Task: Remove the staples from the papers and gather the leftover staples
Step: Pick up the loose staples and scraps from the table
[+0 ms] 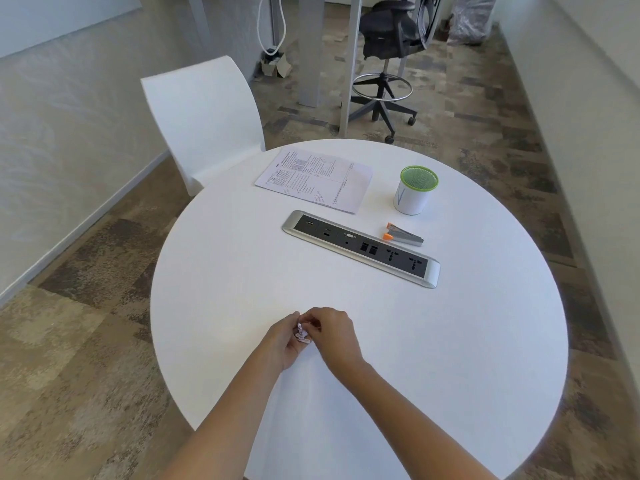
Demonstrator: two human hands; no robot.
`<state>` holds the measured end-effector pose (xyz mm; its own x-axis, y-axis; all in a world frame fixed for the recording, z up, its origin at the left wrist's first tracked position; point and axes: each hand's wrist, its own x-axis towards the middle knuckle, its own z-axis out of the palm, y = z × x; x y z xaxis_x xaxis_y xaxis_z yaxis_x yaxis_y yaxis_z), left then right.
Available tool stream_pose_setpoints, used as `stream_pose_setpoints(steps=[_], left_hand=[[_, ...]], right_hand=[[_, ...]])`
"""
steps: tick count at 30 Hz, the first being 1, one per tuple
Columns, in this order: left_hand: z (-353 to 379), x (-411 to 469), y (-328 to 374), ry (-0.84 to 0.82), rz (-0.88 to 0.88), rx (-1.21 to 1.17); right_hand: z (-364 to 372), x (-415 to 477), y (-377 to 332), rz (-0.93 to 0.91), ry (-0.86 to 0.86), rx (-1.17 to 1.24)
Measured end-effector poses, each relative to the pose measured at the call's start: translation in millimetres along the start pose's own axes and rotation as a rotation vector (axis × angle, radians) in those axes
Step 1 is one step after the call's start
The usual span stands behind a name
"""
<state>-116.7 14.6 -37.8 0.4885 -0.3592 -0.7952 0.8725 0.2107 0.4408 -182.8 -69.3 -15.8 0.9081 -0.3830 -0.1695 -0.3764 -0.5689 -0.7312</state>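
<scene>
Both hands meet near the table's [450, 341] front edge; the left hand [284, 341] and right hand [334, 336] pinch a small crumpled whitish scrap [302, 332] between closed fingertips — staples too small to tell; the papers [315, 180] lie well apart, beyond the socket strip [360, 247]; the staple remover [403, 234] lies just beside that strip — near the cup [415, 190].

Your left hand [284, 341] and right hand [332, 332] hid most of a small whitish thing [302, 333]; you couldn't identify it.
</scene>
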Motion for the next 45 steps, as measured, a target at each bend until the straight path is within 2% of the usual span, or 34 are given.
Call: stream_pose_setpoints(steps=[2,4,8,10,13,17,22,28,32,35,41,45], left_hand=[[1,0,1,-0.007,-0.013,-0.018],[1,0,3,-0.009,-0.011,-0.01],[3,-4,5,0.003,0.02,-0.018],[2,-5,7,0.003,0.001,-0.112],[-3,-1,13,0.004,0.003,-0.18],[-8,5,17,-0.001,0.018,-0.221],[-10,6,19,-0.02,0.028,-0.223],[-8,4,19,-0.008,0.037,-0.214],[-10,4,20,-0.008,0.047,-0.227],[-12,3,23,-0.003,0.053,-0.23],[-16,1,24,-0.001,0.05,-0.228],[-15,3,24,-0.01,0.043,-0.231]], right_hand=[[2,4,-1,-0.044,-0.044,-0.184],[3,4,-3,-0.078,-0.043,-0.2],[-5,-1,-4,-0.024,0.082,0.182],[-7,-2,4,0.013,0.159,0.235],[-4,-10,23,0.029,0.153,0.049],[11,-27,48,-0.068,0.011,-0.193],[26,-40,55,-0.227,0.008,-0.274],[20,-13,47,-0.166,0.054,-0.212],[14,-1,38,0.029,0.182,0.087],[13,-2,40,0.088,0.257,0.059],[31,-14,44,-0.194,0.068,-0.288],[36,-21,51,-0.281,0.015,-0.362]])
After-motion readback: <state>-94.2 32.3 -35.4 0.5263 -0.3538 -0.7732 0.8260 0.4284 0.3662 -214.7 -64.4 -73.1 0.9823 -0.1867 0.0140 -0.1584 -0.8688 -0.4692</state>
